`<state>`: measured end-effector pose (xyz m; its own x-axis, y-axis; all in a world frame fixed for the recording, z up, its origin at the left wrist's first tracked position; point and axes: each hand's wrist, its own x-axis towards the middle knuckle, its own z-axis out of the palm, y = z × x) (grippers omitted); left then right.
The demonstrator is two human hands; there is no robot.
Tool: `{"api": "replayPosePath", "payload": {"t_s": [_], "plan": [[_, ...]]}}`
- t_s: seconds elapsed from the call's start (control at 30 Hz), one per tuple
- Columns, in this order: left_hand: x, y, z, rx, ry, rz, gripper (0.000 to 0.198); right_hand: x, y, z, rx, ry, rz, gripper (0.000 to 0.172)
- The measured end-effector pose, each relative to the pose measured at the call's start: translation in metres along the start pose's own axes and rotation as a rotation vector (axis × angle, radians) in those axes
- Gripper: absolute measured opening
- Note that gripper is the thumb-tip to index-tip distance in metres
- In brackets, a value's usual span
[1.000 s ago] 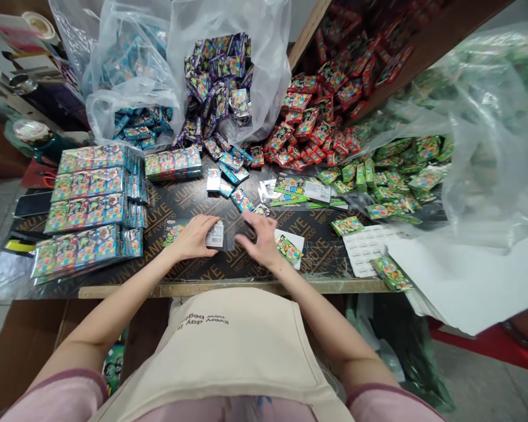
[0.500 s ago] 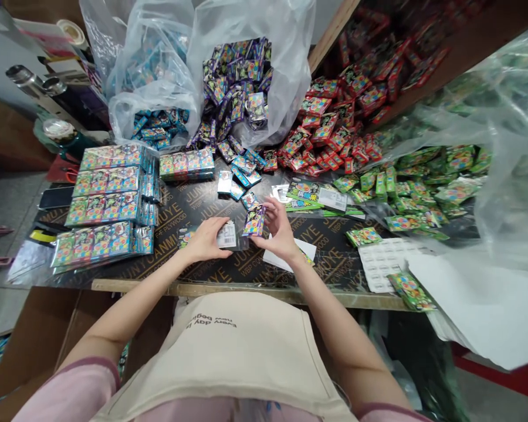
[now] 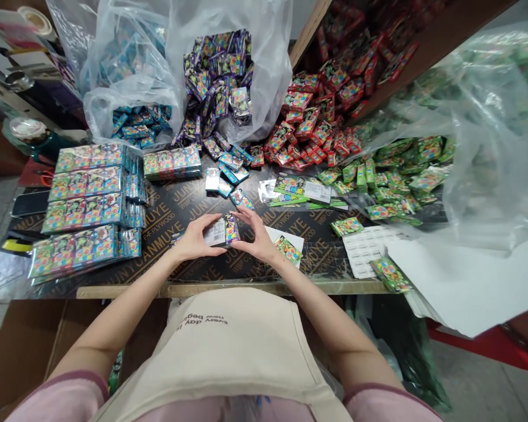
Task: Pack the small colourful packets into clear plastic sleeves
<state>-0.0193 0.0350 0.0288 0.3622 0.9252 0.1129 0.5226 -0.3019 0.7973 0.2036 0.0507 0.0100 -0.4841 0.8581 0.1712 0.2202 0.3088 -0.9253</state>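
Over a cream cloth apron (image 3: pixel 229 351), the bare forearms angle forward and inward from pink sleeves (image 3: pixel 61 395), bringing the hands close together beyond the bench's raw wooden edge (image 3: pixel 136 291). The left hand (image 3: pixel 196 239) curls around a pale-faced pack (image 3: pixel 215 233), thumb along its near side, fingers along the far one. The right hand (image 3: pixel 254 237) grips a small purple box (image 3: pixel 232 228) between thumb and fingertips. That box sits between the hands, at the pack's right end; both are rectangular. Beneath them the bench (image 3: pixel 167 202) is dark plywood with tan lettering. Right of the right hand, a green packet (image 3: pixel 288 248) lies on white paper (image 3: pixel 300 241). At left stand glossy, clear-wrapped stacks (image 3: pixel 85 211); farther off, loose blue boxes (image 3: pixel 226 170), then crumpled translucent bags (image 3: pixel 270 64) and a red heap (image 3: pixel 305 126).
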Motion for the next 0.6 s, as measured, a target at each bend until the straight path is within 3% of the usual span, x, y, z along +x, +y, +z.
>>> {"api": "replayPosePath", "payload": {"t_s": [0.13, 0.23, 0.3, 0.4, 0.5, 0.6], "plan": [[0.003, -0.003, 0.003, 0.027, 0.067, 0.005, 0.079, -0.008, -0.007, 0.004, -0.439, 0.003, -0.085, 0.058], [0.004, -0.004, 0.004, 0.066, 0.066, -0.019, 0.087, 0.005, 0.002, -0.003, -0.618, -0.015, -0.171, 0.041], [0.004, -0.003, 0.003, 0.137, -0.011, -0.020, 0.088, 0.033, 0.018, -0.020, -0.708, 0.020, -0.151, 0.039], [0.004, 0.000, 0.001, 0.302, -0.150, -0.007, 0.071, 0.097, 0.052, -0.060, -0.905, 0.118, 0.014, 0.048], [0.002, 0.003, 0.004, 0.408, -0.195, -0.010, 0.058, 0.162, 0.075, -0.096, -1.119, -0.017, 0.087, 0.062], [0.003, 0.001, 0.010, 0.399, -0.206, -0.022, 0.060, 0.200, 0.084, -0.114, -1.274, -0.191, 0.087, 0.070]]}}
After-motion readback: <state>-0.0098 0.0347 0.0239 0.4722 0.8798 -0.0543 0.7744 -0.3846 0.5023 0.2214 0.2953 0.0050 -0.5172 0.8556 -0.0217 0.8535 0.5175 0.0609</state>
